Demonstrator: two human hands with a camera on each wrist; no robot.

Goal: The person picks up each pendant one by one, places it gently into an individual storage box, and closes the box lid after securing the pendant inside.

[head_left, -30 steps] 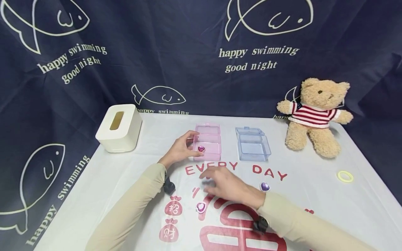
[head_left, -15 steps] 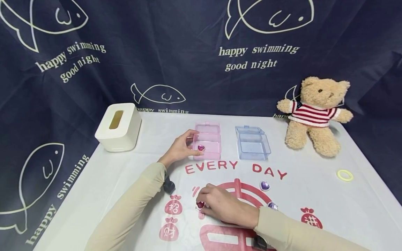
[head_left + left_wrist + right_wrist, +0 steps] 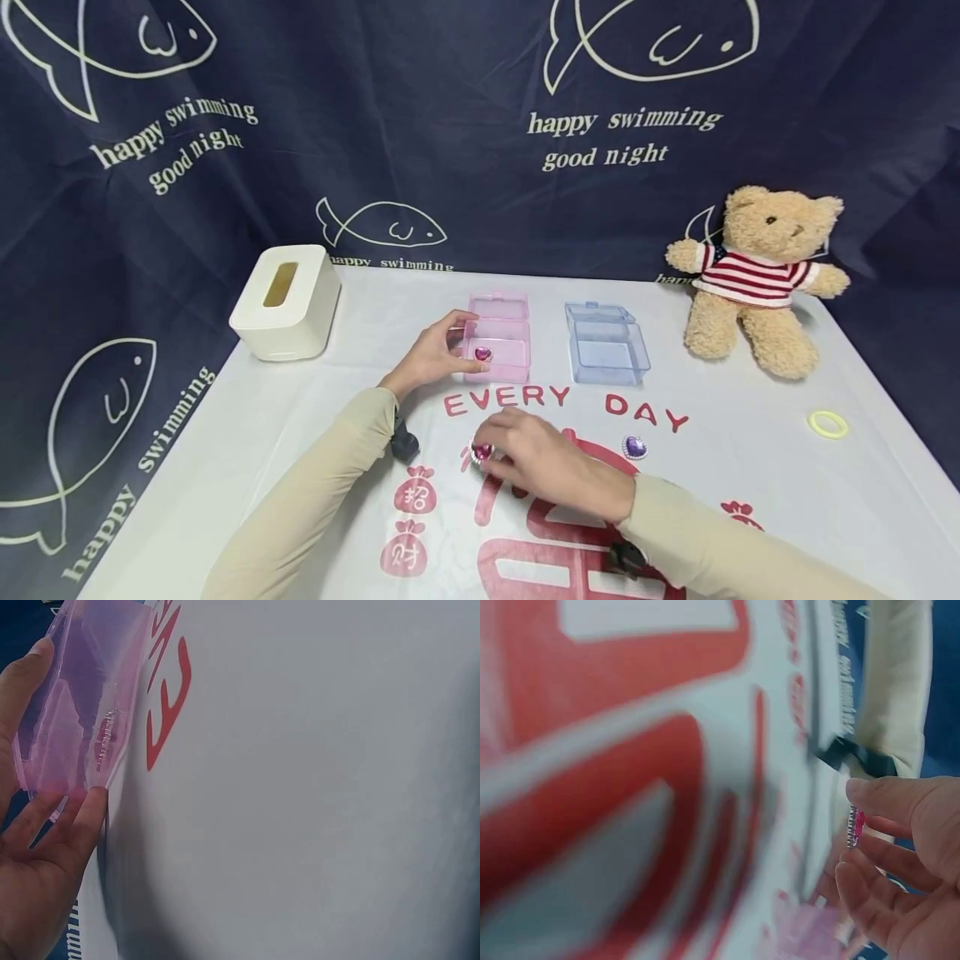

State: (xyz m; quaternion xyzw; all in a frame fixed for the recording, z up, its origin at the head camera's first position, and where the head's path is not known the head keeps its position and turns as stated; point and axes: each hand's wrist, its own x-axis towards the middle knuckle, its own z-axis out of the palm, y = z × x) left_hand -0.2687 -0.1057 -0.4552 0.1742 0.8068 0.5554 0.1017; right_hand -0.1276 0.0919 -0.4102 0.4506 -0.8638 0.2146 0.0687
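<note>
Below centre frame, the right hand [image 3: 543, 461] pinches a pink heart gem [image 3: 482, 452], likely light and slick, best held by its rim; above, the left hand [image 3: 429, 358] grips a pink box [image 3: 513, 357].

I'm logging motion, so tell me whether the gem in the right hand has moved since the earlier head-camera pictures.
Yes: in the head view, the gem in the right hand has moved up the picture, closer to the printed word EVERY.
</note>
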